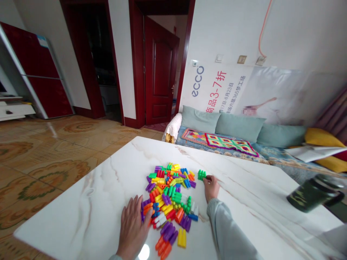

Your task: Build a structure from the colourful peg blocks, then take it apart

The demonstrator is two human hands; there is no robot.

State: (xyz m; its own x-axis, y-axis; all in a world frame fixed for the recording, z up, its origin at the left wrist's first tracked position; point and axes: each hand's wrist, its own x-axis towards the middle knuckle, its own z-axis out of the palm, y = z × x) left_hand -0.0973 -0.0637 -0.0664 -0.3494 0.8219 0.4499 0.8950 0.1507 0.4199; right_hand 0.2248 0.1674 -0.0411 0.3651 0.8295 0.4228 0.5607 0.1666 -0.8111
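Observation:
A heap of several colourful plastic building pieces (170,195) lies in the middle of a white marble table (103,191). My left hand (133,225) rests flat on the table with fingers spread, its fingertips touching the left edge of the heap. My right hand (210,187), in a grey sleeve, reaches past the far right side of the heap and pinches a small green piece (201,175) against the tabletop.
A dark green mug (311,195) stands at the table's right side. Behind the table runs a sofa (238,141) with pale green cushions and a patterned mat. Tiled floor and red doors (159,72) lie to the left and back.

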